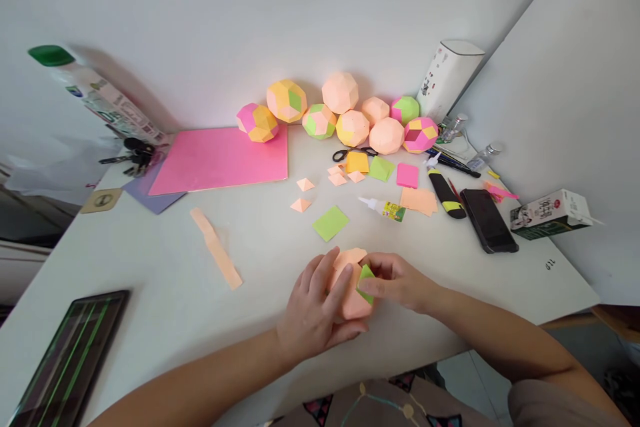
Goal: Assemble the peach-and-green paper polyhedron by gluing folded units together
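Observation:
Near the front of the white table, a peach folded-paper ball point(354, 307) rests in my left hand point(313, 307), whose fingers wrap over its top and left side. A green paper piece point(367, 285) sits on the ball's right side, pinched by the thumb and fingers of my right hand point(395, 280). Part of the ball is hidden behind my fingers. Just beyond lie a green paper square point(331, 223) and a glue bottle point(383, 208). Several small folded peach pieces point(301, 205) are scattered farther back.
Several finished paper balls point(340, 93) line the wall. Scissors point(355, 154), sticky-note stacks point(407, 175), a cutter point(445, 193), a phone point(489, 220) and a milk carton point(550, 213) occupy the right. Leftward are a pink board point(225, 159), a peach strip point(216, 248) and a tablet point(73, 353).

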A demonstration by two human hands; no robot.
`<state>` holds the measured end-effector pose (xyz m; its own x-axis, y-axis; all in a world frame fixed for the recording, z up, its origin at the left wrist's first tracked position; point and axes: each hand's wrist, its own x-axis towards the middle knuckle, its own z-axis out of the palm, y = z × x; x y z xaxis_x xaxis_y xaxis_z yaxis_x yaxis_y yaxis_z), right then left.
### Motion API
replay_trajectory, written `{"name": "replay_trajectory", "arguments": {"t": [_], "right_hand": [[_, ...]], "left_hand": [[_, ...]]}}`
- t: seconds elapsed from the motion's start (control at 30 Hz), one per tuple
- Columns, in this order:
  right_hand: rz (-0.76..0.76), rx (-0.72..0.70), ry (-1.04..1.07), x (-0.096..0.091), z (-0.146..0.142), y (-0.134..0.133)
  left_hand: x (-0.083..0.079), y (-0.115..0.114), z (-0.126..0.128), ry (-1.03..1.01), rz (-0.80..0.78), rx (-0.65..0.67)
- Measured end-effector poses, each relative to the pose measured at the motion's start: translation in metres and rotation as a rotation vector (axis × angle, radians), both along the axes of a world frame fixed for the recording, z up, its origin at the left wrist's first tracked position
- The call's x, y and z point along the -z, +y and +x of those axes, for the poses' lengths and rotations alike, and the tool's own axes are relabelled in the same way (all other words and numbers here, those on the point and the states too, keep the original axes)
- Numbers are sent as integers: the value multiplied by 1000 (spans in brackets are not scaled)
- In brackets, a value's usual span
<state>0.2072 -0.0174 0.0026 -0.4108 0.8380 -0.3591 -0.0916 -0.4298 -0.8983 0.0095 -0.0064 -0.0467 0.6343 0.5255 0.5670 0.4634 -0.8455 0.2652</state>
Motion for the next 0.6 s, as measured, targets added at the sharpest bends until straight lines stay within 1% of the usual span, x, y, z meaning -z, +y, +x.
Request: {"name": "replay_trajectory", "arguments": {"t": [0.07, 0.17, 0.27, 0.4, 0.5, 0.6], "right_hand": [[-16, 22, 49, -1, 2, 2], [-5, 31, 66, 1, 5, 4], [16, -14, 67, 5, 7, 4], [49, -114, 111, 7, 8, 3], [75, -125, 111, 7, 8, 2], [93, -100, 90, 8, 9, 2]], "left_hand": [[-1, 0, -1, -5, -18, 6], [-4, 2, -3, -30, -82, 59], [-10, 4, -4, -81, -144, 112], [-20, 7, -5, -141, -220, 189], [-22, 7, -5, -177, -375, 255], [-17, 7, -4, -195, -556, 307]]}}
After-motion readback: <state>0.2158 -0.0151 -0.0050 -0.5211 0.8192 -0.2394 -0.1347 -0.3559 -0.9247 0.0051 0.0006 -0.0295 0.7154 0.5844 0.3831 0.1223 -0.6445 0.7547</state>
